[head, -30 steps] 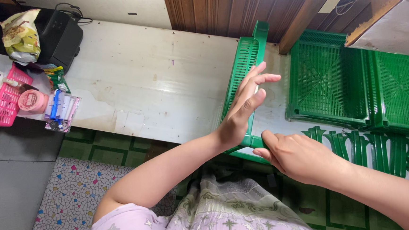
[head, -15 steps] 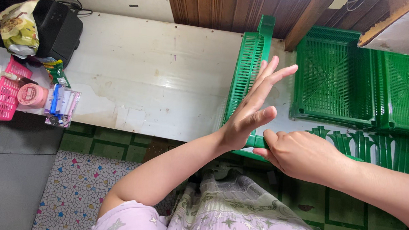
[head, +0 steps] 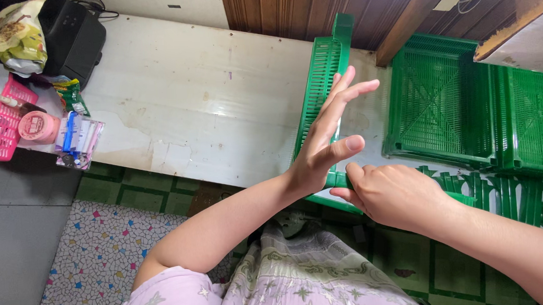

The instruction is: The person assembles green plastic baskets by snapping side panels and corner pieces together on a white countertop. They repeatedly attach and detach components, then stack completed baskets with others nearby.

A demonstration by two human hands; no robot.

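A green slatted plastic panel (head: 324, 67) stands on edge on the white tabletop (head: 199, 106). My left hand (head: 327, 136) lies flat against its side, fingers straight and spread, thumb out. My right hand (head: 390, 192) is closed around the panel's near lower corner at the table's front edge. Beside the panel lie green mesh trays (head: 438, 101), flat on the table.
More green plastic pieces (head: 513, 194) lie at the front right. A pink basket (head: 0, 125), a round pink tin (head: 39, 126), a clear packet (head: 79, 139), a snack bag (head: 20, 33) and a black box (head: 76, 35) crowd the left end. Wooden wall behind.
My left hand has slid slightly down the panel and its fingers have spread wider. The right hand keeps its grip at the corner. The view has shifted a little.
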